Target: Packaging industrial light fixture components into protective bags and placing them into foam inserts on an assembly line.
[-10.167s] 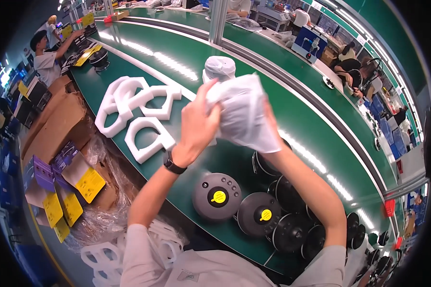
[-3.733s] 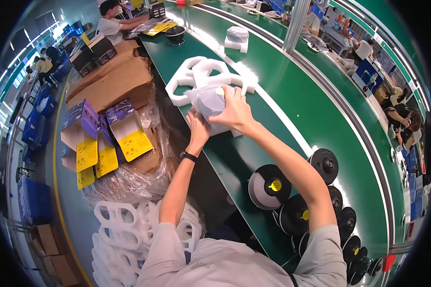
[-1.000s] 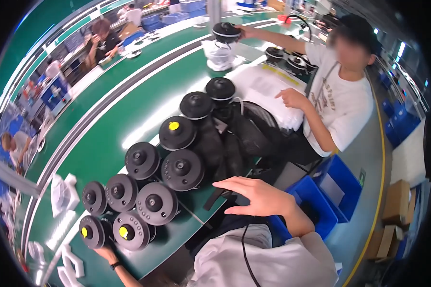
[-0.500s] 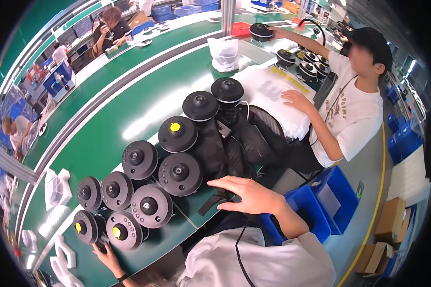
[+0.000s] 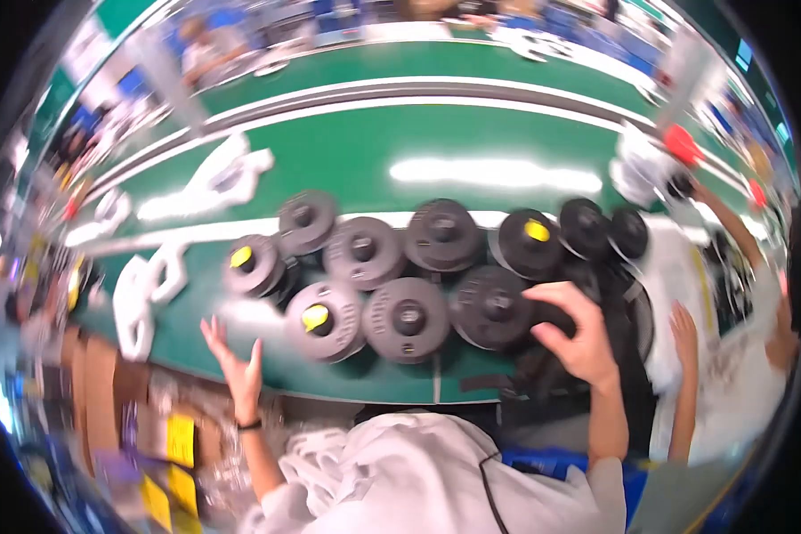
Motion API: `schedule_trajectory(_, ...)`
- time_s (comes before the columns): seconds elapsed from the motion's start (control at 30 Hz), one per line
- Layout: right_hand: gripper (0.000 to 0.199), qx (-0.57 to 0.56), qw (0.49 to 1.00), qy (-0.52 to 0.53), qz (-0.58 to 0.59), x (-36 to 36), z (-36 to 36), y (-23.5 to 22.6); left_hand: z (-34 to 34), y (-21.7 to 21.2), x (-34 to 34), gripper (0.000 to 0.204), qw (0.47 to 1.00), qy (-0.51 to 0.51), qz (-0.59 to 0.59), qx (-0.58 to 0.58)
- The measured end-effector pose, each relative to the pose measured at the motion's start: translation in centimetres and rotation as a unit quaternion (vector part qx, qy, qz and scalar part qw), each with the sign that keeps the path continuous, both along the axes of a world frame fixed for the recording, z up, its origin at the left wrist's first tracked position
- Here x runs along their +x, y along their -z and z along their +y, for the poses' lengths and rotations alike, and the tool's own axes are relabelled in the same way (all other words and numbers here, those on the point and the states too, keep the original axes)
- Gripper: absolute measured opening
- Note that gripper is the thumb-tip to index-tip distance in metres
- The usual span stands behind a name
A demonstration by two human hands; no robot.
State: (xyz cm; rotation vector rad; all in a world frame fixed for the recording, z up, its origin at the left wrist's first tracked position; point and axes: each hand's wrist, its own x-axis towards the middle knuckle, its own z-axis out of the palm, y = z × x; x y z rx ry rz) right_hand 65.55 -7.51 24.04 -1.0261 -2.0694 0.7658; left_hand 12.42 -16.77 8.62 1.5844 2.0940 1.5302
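Observation:
Several round black discs lie in a cluster on the green table [image 5: 356,160]; some carry a yellow centre cap, such as one at the near left [image 5: 322,321]. My left hand [image 5: 233,363] hovers open at the table's near edge, just left of that disc, holding nothing. My right hand [image 5: 575,333] is over the right end of the cluster, fingers curled above a black disc [image 5: 492,307] and the black straps beside it. Whether it grips anything I cannot tell, as the picture is blurred.
White foam frames [image 5: 142,289] lie on the table at the left, more [image 5: 227,173] farther back. A person in white [image 5: 739,356] works at my right, a hand [image 5: 683,329] near the black straps. Cardboard and yellow cards [image 5: 180,442] sit below left.
My view has swung left, so the disc cluster now lies straight ahead. My left hand has risen open beside the near-left disc. My right hand has moved onto the right end of the cluster.

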Motion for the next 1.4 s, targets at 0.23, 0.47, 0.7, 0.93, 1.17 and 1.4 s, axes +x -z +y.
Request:
schedule_trajectory(0.23, 0.064, -0.287, 0.887, -0.333, -0.142, -4.0, 8.1, -4.9, 5.1, -9.1, -3.7, 0.098, 0.989, 0.103, 0.083, 0.058)
schedule_trajectory(0.47, 0.059, -0.229, 0.900, 0.051, 0.367, 7.7, 14.3, -1.6, 1.8, -5.3, -5.4, 0.072, 0.971, -0.044, 0.234, -0.025)
schedule_trajectory(0.7, 0.104, -0.048, 0.783, 0.560, 0.268, 34.9, 31.5, 5.5, 9.8, -8.0, -13.6, 0.075, 0.957, -0.006, 0.245, 0.153)
schedule_trajectory(0.93, 0.101, -0.369, 0.770, 0.291, 0.432, 39.1, 38.2, 14.1, 8.1, -12.2, -3.3, 0.075, 0.957, -0.082, 0.260, 0.094)
schedule_trajectory(1.17, 0.084, -0.346, 0.749, 0.222, 0.519, 38.5, 39.8, 16.5, 0.9, -4.4, -7.2, 0.066, 0.944, -0.264, 0.196, 0.027)
schedule_trajectory(1.4, 0.077, -0.310, 0.727, 0.145, 0.595, 36.2, 40.0, 16.8, -3.3, -2.3, -9.7, 0.043, 0.957, -0.285, 0.026, 0.052)
